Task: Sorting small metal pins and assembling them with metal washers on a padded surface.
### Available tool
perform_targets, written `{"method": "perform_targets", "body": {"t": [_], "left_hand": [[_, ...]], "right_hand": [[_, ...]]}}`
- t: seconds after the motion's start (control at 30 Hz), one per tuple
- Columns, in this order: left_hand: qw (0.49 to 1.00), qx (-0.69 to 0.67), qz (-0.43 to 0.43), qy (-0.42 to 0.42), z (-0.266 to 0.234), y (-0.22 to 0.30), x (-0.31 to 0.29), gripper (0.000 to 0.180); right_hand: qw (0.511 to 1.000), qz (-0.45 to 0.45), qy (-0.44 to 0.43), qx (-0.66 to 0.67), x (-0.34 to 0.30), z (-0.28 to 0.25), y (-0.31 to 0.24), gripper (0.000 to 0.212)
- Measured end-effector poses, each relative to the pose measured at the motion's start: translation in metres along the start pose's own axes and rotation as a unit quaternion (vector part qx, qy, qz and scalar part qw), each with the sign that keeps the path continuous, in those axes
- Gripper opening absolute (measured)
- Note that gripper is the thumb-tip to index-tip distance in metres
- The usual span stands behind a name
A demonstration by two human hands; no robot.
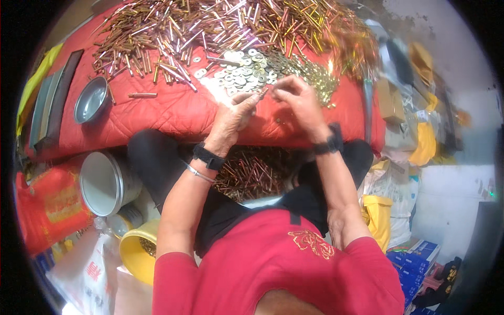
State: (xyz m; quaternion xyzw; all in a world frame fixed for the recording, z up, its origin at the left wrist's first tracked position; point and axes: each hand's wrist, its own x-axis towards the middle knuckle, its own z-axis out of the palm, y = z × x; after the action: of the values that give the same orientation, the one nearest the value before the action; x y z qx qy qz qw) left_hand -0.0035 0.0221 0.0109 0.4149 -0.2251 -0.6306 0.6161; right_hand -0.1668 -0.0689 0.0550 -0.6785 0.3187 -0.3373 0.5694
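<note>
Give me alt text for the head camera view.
A person's left hand holds a small coppery piece over a red quilted cloth, the right hand close beside it. Beyond lie flat pale washers and a large heap of metallic rods; a gray bowl sits at left.

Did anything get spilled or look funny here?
One thin metal rod lies alone on the red cover, right of the grey bowl. It looks odd because most others are heaped in the big pile beyond. I can't see anything broken.
</note>
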Motion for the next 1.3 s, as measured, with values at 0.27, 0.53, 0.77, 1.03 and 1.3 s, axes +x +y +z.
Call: {"method": "perform_targets", "body": {"t": [0.27, 0.53, 0.77, 1.03, 1.3], "left_hand": [[0.999, 0.032, 0.023, -0.023, 0.003, 0.007, -0.002, 0.022], [0.992, 0.04, -0.068, -0.096, -0.006, 0.016, -0.002, 0.02], [0.979, 0.187, -0.028, -0.077, -0.001, 0.013, -0.003, 0.021], [0.914, 0.344, 0.212, -0.044, 0.005, -0.001, -0.002, 0.017], [0.975, 0.192, 0.1, -0.04, 0.003, 0.003, -0.001, 0.016]], "right_hand": [[0.995, -0.039, 0.043, 0.077, -0.005, 0.012, 0.007, 0.011], [0.986, -0.098, -0.045, -0.128, -0.004, 0.0, -0.011, 0.008], [0.927, -0.136, -0.113, -0.33, -0.009, -0.012, -0.015, 0.015], [0.914, -0.151, -0.049, -0.374, -0.019, -0.007, 0.007, 0.025], [0.986, 0.026, -0.058, -0.155, -0.012, -0.008, 0.002, 0.031]]}}
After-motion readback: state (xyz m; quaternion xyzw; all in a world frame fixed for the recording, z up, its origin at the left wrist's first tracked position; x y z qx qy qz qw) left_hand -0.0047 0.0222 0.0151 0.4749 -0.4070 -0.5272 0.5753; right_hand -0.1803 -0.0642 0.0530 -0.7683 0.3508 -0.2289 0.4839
